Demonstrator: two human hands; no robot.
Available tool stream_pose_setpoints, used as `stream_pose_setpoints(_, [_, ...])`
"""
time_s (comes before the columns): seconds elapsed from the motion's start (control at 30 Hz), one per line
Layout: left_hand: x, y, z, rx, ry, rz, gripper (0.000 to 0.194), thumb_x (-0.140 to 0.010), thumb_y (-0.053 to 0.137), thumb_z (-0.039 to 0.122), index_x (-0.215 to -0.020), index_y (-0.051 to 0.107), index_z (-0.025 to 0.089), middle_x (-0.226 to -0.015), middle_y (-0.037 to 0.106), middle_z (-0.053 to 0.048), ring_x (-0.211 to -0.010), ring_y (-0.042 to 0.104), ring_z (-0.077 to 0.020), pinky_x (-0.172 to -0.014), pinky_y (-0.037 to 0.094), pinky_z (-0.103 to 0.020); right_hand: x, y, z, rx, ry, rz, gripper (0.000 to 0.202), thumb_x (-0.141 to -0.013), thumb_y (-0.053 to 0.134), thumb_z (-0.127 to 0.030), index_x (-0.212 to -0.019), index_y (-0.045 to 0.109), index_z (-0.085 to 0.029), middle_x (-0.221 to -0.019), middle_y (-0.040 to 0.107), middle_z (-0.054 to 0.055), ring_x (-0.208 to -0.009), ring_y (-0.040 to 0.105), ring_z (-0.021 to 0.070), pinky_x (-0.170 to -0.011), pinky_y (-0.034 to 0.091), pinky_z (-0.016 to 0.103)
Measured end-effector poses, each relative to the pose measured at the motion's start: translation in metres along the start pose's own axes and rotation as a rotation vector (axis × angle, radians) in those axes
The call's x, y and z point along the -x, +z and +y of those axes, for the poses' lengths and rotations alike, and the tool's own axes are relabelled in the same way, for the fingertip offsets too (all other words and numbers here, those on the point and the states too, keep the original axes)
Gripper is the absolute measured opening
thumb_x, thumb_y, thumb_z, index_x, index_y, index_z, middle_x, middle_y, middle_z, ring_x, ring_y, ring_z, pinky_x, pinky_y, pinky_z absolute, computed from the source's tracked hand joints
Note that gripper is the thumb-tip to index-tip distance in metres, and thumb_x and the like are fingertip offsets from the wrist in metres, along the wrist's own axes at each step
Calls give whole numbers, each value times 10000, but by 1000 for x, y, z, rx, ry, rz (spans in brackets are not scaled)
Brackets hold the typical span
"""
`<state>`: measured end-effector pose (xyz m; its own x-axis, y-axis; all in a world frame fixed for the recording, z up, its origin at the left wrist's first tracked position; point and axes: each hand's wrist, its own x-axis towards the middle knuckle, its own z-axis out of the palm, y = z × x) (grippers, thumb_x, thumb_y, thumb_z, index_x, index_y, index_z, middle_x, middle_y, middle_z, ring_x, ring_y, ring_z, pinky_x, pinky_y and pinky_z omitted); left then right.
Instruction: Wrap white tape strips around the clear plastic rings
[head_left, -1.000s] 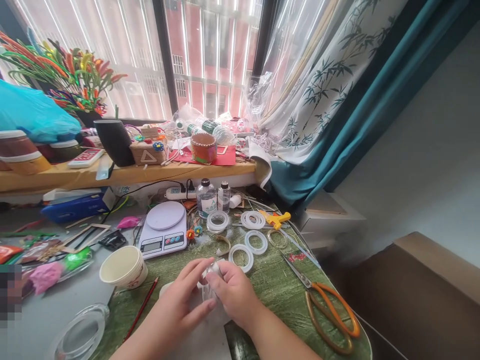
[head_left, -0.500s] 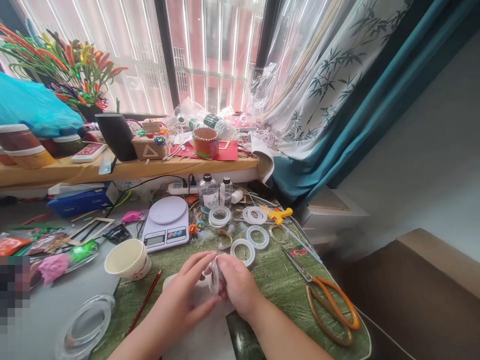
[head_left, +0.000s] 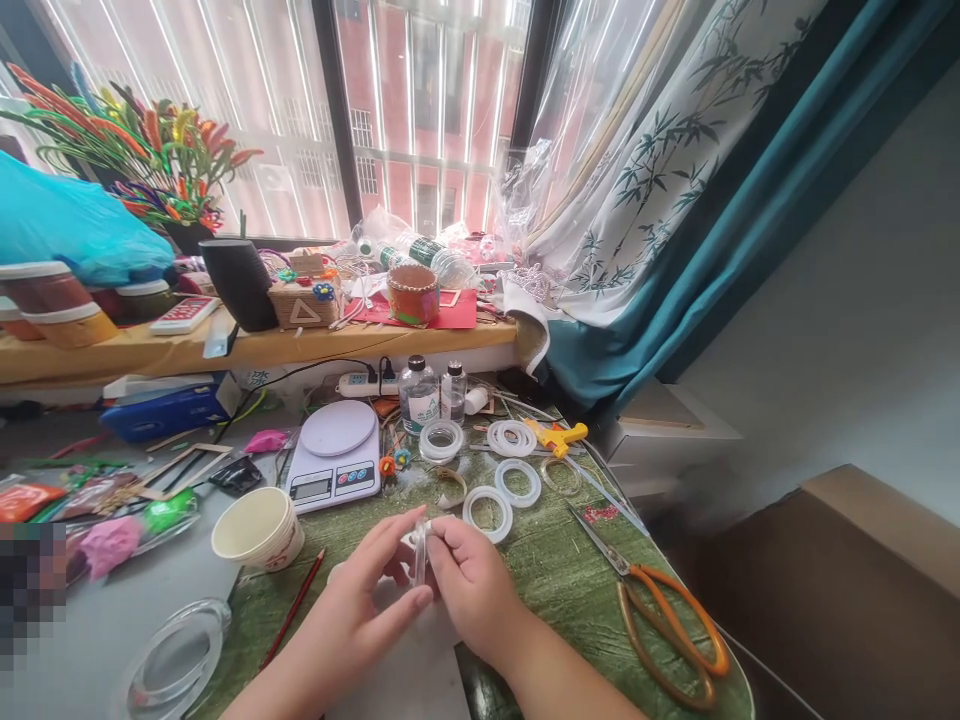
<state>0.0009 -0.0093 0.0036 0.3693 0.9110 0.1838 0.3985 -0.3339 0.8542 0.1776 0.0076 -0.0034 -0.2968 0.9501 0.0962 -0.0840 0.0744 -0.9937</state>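
left hand (head_left: 379, 585): gripping clear ring (head_left: 420, 556) | right hand (head_left: 474, 585): pinching same ring | ring: on edge between hands, over pale sheet (head_left: 409, 675), likely for rim access | frosted ring (head_left: 472, 520): flat beyond, probably for easy reach

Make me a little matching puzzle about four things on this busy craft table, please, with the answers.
Things:
1. clear ring
2. scissors
3. glue gun
4. pencil

Clues:
A. yellow
B. red, lying beside the paper cup
C. between the left hand and right hand
D. large looped handles

Pairs: 1-C, 2-D, 3-A, 4-B
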Motion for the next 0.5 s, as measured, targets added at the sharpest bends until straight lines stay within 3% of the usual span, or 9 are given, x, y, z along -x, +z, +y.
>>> stream_pose_setpoints(0.1, [3,1,4,-58,23,0,611,-937,651,285,-1494,433,410,-1412,559,-69,-997,663,-204,-857,606,-334,-2,-1,4,-221,211,-38,305,-957,544,-458,-887,647,-179,-645,549,-26,-493,429,110,-496,318,244])
stream_pose_setpoints(0.17, [4,2,4,-78,36,8,648,-923,661,259,-1500,419,426,-1429,554,-59,-1067,654,-219,-870,605,-329,-4,-3,6,-287,271,-83,276,-920,575,-427,-874,658,-168,-598,538,-39,-446,410,96,-472,302,234])
stream_pose_setpoints(0.27, [4,2,1,-78,32,34,690,-920,667,254,-1521,382,438,-1424,574,-49,-1115,658,-227,-919,598,-342,-4,-5,6,-280,230,-121,305,-915,583,-447,-891,677,-158,-587,549,-38,-462,437,97,-488,333,229])
stream_pose_setpoints(0.5, [0,-3,2,-155,71,29,635,-868,721,264,-1448,514,420,-1389,596,-50,-1034,673,-218,-894,591,-323,-2,-6,4,-312,236,-109,353,-913,567,-479,-918,691,-148,-583,552,-30,-469,458,109,-484,357,235])
